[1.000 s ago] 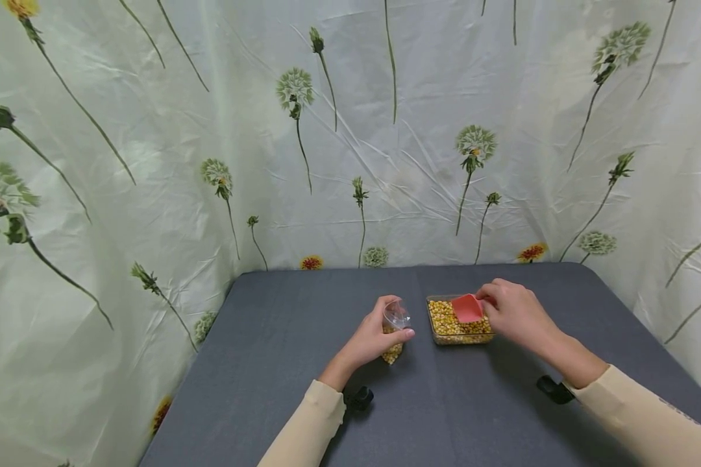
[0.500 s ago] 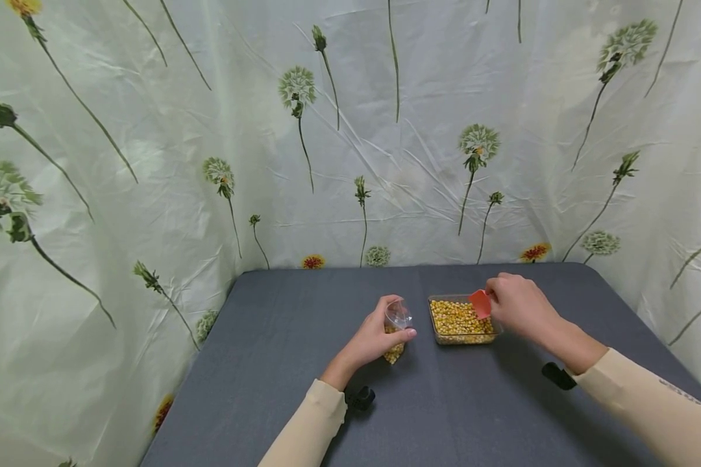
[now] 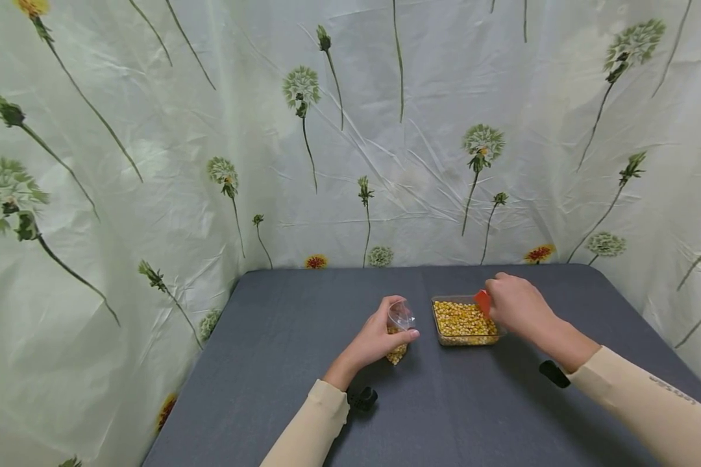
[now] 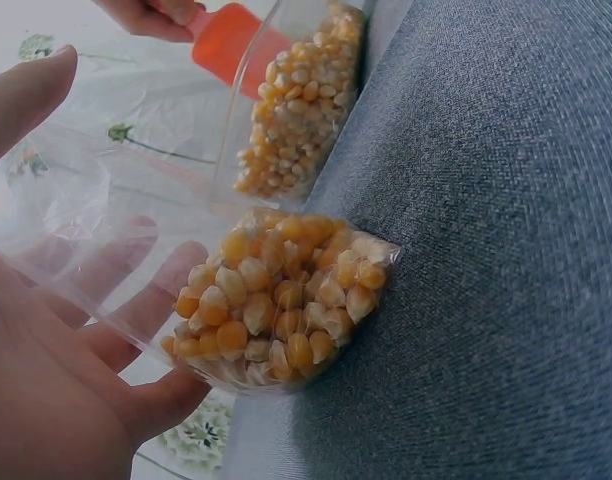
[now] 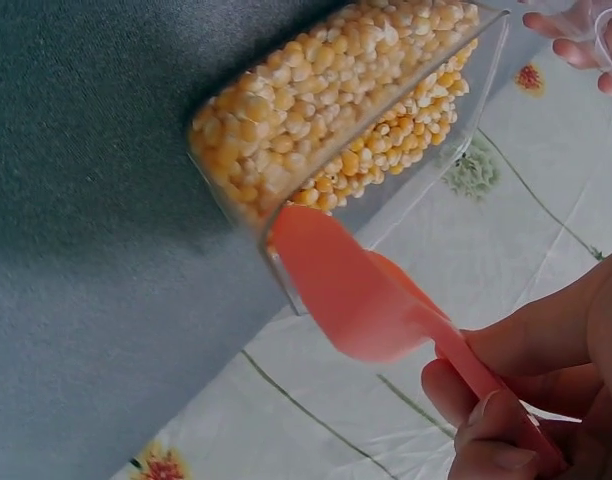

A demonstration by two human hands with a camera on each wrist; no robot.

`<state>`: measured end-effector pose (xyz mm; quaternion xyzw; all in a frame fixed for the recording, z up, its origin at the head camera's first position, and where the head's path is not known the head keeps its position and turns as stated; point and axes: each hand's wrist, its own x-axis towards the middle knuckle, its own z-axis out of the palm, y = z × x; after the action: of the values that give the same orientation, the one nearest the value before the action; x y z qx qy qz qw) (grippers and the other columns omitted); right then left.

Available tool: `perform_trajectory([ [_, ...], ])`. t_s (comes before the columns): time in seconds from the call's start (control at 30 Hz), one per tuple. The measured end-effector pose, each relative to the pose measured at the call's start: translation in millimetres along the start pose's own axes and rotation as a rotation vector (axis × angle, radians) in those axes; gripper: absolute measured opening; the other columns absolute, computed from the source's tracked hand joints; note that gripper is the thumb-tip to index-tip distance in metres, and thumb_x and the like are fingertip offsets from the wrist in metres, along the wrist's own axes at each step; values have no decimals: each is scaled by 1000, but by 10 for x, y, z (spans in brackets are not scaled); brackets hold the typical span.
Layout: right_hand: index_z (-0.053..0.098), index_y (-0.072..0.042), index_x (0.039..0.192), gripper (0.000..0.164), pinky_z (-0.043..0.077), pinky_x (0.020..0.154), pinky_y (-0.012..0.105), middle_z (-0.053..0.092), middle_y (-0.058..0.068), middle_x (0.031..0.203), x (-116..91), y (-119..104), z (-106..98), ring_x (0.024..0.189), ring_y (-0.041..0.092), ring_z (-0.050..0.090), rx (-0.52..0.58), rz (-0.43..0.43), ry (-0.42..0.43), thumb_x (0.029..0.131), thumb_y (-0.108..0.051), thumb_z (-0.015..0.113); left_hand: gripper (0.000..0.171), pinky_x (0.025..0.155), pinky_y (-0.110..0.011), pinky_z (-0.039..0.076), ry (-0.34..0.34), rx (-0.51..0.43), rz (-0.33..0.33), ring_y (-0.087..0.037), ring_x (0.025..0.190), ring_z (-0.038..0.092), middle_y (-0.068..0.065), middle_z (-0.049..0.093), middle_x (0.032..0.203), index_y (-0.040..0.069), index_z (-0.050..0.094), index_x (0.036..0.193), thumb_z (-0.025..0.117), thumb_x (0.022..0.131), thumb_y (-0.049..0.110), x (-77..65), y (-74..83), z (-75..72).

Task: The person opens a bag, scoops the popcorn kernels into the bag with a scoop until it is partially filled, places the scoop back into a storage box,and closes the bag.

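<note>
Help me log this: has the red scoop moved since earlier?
Yes: in the head view, the red scoop moved toward the right end of the clear container.

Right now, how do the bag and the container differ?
Shape: the bag is flexible film; the container is a straight-sided rectangular box.
Fill: the bag has kernels only in its lower part; the container's spread wall to wall.
Support: the left hand holds the bag; the container sits on the table.
Shared: both are clear, open-topped and hold yellowish corn.

Cream sleeves [image 3: 309, 428], dark lettering [image 3: 672, 390] on the right one, black wrist devices [image 3: 364, 399].
</note>
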<state>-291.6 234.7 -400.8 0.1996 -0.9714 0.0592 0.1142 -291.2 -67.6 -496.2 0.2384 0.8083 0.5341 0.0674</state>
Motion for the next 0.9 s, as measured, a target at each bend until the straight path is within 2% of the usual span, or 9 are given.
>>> perform_trajectory([
  [0.07,69,-2,81,7,47,54,39,55,6,72,-8,28,11,61,20,52,27,12,0,78,4,69,71,84,-35,52,1,4,0,-12,109,59,8,51,133,34,34,148,73,91,50,3,6,1],
  [0.27,71,-2,81,17,43,53,36,60,6,74,-49,139,26,59,17,50,157,55,39,85,5,56,78,85,-36,51,-1,16,7,-13,111,58,8,51,134,22,33,151,73,91,50,3,22,-13],
  [0.4,73,0,85,20,39,51,33,66,6,75,-33,196,45,55,16,48,230,75,33,87,2,53,76,84,-36,51,5,15,2,-13,111,59,7,52,133,26,34,150,73,90,50,3,24,-22],
  [0.63,74,3,95,22,36,50,33,68,8,78,-47,297,78,53,16,45,332,162,-15,87,-1,53,73,85,-36,51,6,19,11,-12,111,59,9,52,133,24,34,150,74,92,43,12,10,-18],
  [0.9,74,3,100,18,39,53,35,70,8,84,-64,394,118,60,17,50,438,213,-51,92,-5,60,76,83,-34,52,-7,21,15,-13,110,60,10,53,132,21,33,150,73,91,48,6,9,-18],
])
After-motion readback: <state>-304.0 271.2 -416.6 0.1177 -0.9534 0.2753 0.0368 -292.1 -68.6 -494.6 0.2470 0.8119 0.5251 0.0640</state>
